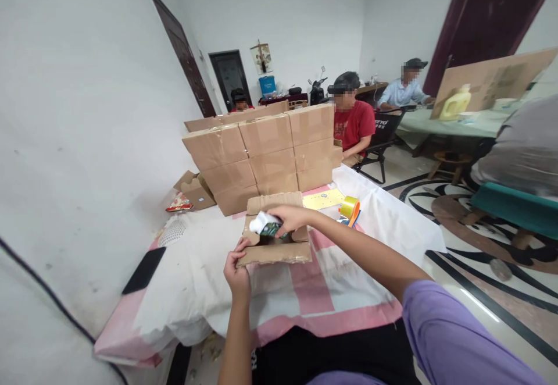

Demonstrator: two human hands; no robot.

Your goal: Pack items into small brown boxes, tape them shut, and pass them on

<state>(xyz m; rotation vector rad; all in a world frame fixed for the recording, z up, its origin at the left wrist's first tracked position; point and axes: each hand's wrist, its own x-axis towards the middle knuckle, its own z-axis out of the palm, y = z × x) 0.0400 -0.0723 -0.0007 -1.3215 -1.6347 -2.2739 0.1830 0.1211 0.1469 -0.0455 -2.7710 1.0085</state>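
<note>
Small carton going into the open box at frame centre

My left hand [236, 273] pinches the cardboard box [275, 239] by its near-left flap so it stays open on the counter [331, 292]; my right hand [290, 218], grip closed around the white-and-green carton [265, 224], holds it over the opening

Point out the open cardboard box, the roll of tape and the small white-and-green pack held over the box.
open cardboard box [279, 251]: head view, front wall.
roll of tape [349, 207]: head view, yellow outer band.
white-and-green pack [264, 224]: head view, white end.

Bright even indoor light, soft shadows, strong wide-angle bending at edges, faces blurred
</note>
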